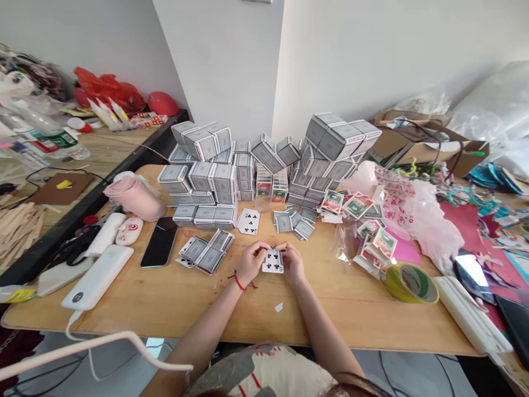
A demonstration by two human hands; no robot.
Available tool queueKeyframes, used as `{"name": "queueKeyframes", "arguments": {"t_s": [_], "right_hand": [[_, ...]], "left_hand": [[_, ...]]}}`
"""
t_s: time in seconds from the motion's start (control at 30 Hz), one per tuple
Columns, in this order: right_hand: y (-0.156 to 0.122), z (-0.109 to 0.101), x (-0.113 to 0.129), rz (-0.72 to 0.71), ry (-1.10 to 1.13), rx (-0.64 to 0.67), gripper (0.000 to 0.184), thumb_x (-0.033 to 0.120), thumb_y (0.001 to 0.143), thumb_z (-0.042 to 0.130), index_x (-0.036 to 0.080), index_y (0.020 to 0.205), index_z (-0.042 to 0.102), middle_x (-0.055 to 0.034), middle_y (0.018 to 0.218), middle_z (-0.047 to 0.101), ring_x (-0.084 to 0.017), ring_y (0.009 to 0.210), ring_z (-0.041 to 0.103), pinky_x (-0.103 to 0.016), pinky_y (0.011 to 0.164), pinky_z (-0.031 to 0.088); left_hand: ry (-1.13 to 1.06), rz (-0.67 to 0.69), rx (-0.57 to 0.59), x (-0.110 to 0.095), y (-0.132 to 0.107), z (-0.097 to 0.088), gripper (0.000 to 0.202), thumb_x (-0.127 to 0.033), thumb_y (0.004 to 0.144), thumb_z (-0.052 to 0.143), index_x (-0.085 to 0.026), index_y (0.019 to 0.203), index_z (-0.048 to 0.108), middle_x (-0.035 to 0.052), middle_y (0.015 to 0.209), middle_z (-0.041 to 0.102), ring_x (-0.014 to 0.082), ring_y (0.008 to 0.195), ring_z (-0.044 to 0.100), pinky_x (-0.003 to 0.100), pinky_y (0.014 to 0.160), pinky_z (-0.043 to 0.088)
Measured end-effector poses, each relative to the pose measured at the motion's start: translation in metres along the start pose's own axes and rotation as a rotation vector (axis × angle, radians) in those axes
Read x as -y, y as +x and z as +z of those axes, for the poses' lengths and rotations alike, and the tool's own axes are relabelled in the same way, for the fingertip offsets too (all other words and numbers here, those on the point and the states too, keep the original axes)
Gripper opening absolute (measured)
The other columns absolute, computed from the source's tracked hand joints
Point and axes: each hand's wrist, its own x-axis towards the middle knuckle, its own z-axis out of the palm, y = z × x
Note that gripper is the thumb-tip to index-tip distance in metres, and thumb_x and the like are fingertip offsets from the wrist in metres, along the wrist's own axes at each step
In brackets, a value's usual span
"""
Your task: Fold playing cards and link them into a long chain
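A playing card [273, 261], a six of clubs with its face up, is held between both hands at the middle of the table. My left hand [251, 261], with a red cord at the wrist, pinches its left side. On the right side my right hand [292, 263] grips the same card. Just beyond lie a face-up clubs card [249, 221] and a loose pile of face-down grey cards [295, 221]. Further left are some folded grey card pieces [209, 251]. A structure of grey-backed card blocks [212, 184] rises behind them.
More card blocks [330, 138] stand at the back right, near opened card boxes [378, 245] and a yellow tape roll [411, 283]. A black phone [159, 242], a white power bank [97, 277] and a pink pouch [136, 198] lie left. A paper scrap [279, 306] is near the front.
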Motion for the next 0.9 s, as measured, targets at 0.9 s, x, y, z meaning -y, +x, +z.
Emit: {"name": "queueKeyframes", "arguments": {"t_s": [0.9], "right_hand": [[0.007, 0.0, -0.002, 0.062, -0.196, 0.216, 0.03, 0.042, 0.064, 0.066, 0.018, 0.075, 0.052, 0.0014, 0.062, 0.061, -0.014, 0.055, 0.059, -0.029, 0.055, 0.051]], "left_hand": [[0.1, -0.079, -0.19, 0.005, -0.001, 0.001, 0.021, -0.035, 0.071, 0.057, -0.015, 0.078, 0.063, 0.0049, 0.079, 0.065, 0.016, 0.075, 0.058, 0.025, 0.067, 0.043]]}}
